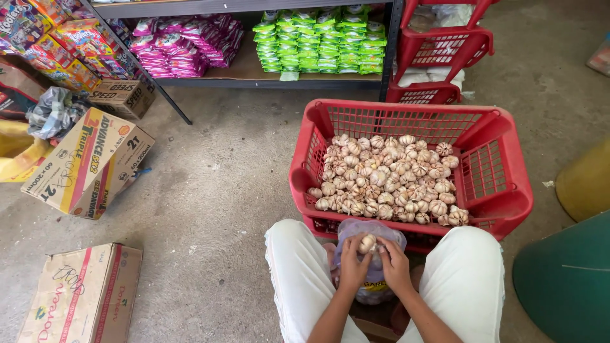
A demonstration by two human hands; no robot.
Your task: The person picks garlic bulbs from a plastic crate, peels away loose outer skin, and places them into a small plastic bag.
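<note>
Most of the pale garlic bulbs [387, 178] sit in the red plastic crate [508, 190], centre-right of frame. One bulb [366, 243] is pinched by both hands, left hand [351, 267] & right hand [395, 265], fingers clamped on it over the clear plastic bag [372, 232] btwn knees, lower centre. Bag looks partly filled; plenty left.

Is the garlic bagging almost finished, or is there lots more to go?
Some bulbs already sit inside the clear plastic bag on the person's lap. Right now the left hand and right hand hold one pale garlic bulb at its mouth. Plenty is left: the red plastic crate holds a big heap.
</note>
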